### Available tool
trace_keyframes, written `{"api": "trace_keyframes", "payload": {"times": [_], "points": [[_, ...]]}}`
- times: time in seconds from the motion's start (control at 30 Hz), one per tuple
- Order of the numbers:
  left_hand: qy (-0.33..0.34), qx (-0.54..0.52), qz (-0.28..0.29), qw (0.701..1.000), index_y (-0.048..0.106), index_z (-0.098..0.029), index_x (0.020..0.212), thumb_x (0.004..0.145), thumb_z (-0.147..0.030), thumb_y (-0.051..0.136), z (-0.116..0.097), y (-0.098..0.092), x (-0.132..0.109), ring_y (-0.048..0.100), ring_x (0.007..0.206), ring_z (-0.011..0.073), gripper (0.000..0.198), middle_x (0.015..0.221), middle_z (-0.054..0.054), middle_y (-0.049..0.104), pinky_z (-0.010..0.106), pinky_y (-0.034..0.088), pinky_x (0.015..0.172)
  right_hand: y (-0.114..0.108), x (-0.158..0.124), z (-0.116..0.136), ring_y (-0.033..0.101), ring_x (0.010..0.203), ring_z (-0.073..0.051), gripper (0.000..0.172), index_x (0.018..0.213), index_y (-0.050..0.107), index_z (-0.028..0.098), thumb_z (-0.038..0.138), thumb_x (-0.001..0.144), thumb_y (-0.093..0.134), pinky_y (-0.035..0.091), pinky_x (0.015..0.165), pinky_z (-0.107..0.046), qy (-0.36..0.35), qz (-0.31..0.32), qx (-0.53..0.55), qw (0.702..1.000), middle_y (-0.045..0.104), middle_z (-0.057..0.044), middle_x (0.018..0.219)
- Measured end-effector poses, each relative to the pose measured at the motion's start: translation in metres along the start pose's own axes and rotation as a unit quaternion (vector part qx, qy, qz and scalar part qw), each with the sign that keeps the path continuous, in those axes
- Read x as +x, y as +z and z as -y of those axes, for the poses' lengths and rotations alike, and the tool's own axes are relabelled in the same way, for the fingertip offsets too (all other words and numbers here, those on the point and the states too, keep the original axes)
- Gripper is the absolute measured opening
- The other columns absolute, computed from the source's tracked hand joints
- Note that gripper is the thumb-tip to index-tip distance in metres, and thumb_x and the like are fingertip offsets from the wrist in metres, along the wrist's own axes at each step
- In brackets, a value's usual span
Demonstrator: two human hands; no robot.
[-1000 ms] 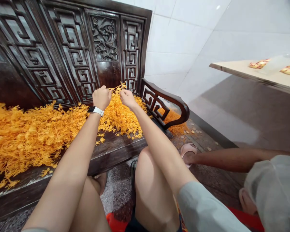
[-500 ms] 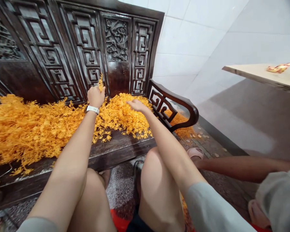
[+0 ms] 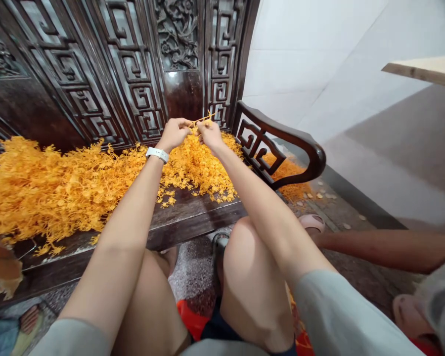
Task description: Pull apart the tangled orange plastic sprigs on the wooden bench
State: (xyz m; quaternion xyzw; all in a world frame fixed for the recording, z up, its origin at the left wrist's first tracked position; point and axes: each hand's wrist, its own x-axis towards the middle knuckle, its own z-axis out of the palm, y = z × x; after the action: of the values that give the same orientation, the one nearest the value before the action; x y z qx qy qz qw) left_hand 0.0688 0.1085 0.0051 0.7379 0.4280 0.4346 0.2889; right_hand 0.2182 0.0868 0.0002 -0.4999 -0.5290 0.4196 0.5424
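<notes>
Above the right-hand heap, my left hand (image 3: 176,133) and my right hand (image 3: 210,137) meet with their fingertips almost touching. Between them runs a thin orange plastic sprig (image 3: 210,116), its stem pinched by both hands and its end poking out past the right fingers. Just below the hands lies a heap of small orange plastic flower pieces (image 3: 211,173) on the dark wooden bench (image 3: 185,212). Left of my forearm spreads a larger pile of orange plastic sprigs (image 3: 66,188). The fingers partly hide the join of what they hold.
A carved bench back (image 3: 181,94) rises behind the piles, and a curved armrest (image 3: 300,143) bounds the right side. More orange pieces (image 3: 291,178) lie on the floor beyond it. Another person's arm or leg (image 3: 385,249) enters from the right. A wooden board (image 3: 426,71) juts out upper right.
My left hand has come down and right with its sprig. My right hand has lifted from the heap to meet it and now pinches too. The view has shifted slightly.
</notes>
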Motion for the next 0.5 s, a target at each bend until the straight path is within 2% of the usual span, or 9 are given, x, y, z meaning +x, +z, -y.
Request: {"api": "trace_keyframes", "payload": {"times": [0.1, 0.2, 0.27, 0.33, 0.4, 0.43, 0.47, 0.5], "points": [[-0.084, -0.177, 0.05, 0.979, 0.071, -0.014, 0.099, 0.099, -0.038, 0.058, 0.001, -0.001, 0.004, 0.068, 0.078, 0.019, 0.027, 0.084, 0.009, 0.071, 0.031, 0.051, 0.075, -0.017, 0.001, -0.007, 0.045, 0.051, -0.007, 0.027, 0.081, 0.049, 0.02, 0.019, 0.107, 0.058, 0.035, 0.044, -0.017, 0.0, 0.01, -0.024, 1.0, 0.059, 0.002, 0.068], [-0.118, -0.202, 0.052, 0.971, 0.066, -0.017, 0.105, 0.103, -0.056, 0.057, 0.0, -0.001, 0.002, 0.059, 0.06, 0.0135, 0.041, 0.068, 0.002, 0.059, 0.03, 0.049, 0.068, -0.024, -0.002, -0.005, 0.045, 0.053, -0.008, 0.03, 0.077, 0.051, 0.019, 0.02, 0.103, 0.065, 0.036, 0.045, -0.018, -0.032, 0.052, -0.051, 0.997, 0.057, 0.0, 0.068], [-0.087, -0.183, 0.063, 0.977, 0.066, -0.018, 0.101, 0.099, -0.054, 0.067, -0.001, -0.001, 0.0, 0.049, 0.053, 0.01, 0.036, 0.064, -0.002, 0.051, 0.028, 0.047, 0.065, -0.025, -0.002, -0.004, 0.045, 0.055, -0.008, 0.031, 0.076, 0.052, 0.019, 0.024, 0.102, 0.069, 0.036, 0.046, -0.017, -0.051, 0.041, -0.053, 0.996, 0.055, 0.001, 0.066], [-0.042, -0.151, 0.066, 0.985, 0.067, -0.018, 0.09, 0.096, -0.045, 0.074, 0.0, 0.001, -0.002, 0.044, 0.052, 0.009, 0.029, 0.063, -0.003, 0.048, 0.026, 0.045, 0.062, -0.025, -0.001, -0.003, 0.045, 0.054, -0.007, 0.033, 0.075, 0.052, 0.019, 0.026, 0.102, 0.07, 0.035, 0.045, -0.017, -0.056, 0.004, -0.049, 0.997, 0.054, 0.001, 0.065], [-0.019, -0.117, 0.029, 0.992, 0.068, -0.017, 0.08, 0.097, -0.037, 0.072, 0.003, 0.002, -0.001, 0.043, 0.053, 0.0093, 0.027, 0.06, -0.002, 0.046, 0.025, 0.043, 0.059, -0.025, -0.002, -0.001, 0.043, 0.053, -0.007, 0.036, 0.071, 0.051, 0.019, 0.024, 0.102, 0.07, 0.033, 0.044, -0.017, -0.058, -0.014, -0.056, 0.997, 0.053, 0.002, 0.062], [-0.019, -0.104, 0.002, 0.994, 0.067, -0.017, 0.077, 0.097, -0.033, 0.07, 0.006, 0.003, 0.0, 0.043, 0.054, 0.0096, 0.026, 0.059, -0.002, 0.046, 0.024, 0.041, 0.058, -0.025, -0.004, 0.001, 0.042, 0.052, -0.006, 0.038, 0.069, 0.05, 0.018, 0.021, 0.101, 0.07, 0.032, 0.044, -0.017, -0.06, 0.003, -0.065, 0.996, 0.052, 0.002, 0.059], [-0.023, -0.092, -0.025, 0.995, 0.067, -0.017, 0.076, 0.097, -0.029, 0.068, 0.01, 0.005, 0.002, 0.044, 0.055, 0.0098, 0.025, 0.059, -0.001, 0.048, 0.024, 0.04, 0.057, -0.025, -0.006, 0.005, 0.042, 0.051, -0.006, 0.038, 0.066, 0.05, 0.017, 0.017, 0.099, 0.071, 0.032, 0.044, -0.017, -0.057, 0.049, -0.076, 0.994, 0.05, 0.003, 0.057], [-0.032, -0.081, -0.055, 0.995, 0.066, -0.017, 0.074, 0.096, -0.025, 0.067, 0.015, 0.005, 0.003, 0.045, 0.056, 0.0101, 0.024, 0.06, -0.001, 0.05, 0.023, 0.039, 0.057, -0.026, -0.009, 0.011, 0.044, 0.051, -0.006, 0.038, 0.065, 0.051, 0.017, 0.012, 0.095, 0.073, 0.033, 0.045, -0.016, -0.049, 0.121, -0.085, 0.988, 0.05, 0.003, 0.055]]}}
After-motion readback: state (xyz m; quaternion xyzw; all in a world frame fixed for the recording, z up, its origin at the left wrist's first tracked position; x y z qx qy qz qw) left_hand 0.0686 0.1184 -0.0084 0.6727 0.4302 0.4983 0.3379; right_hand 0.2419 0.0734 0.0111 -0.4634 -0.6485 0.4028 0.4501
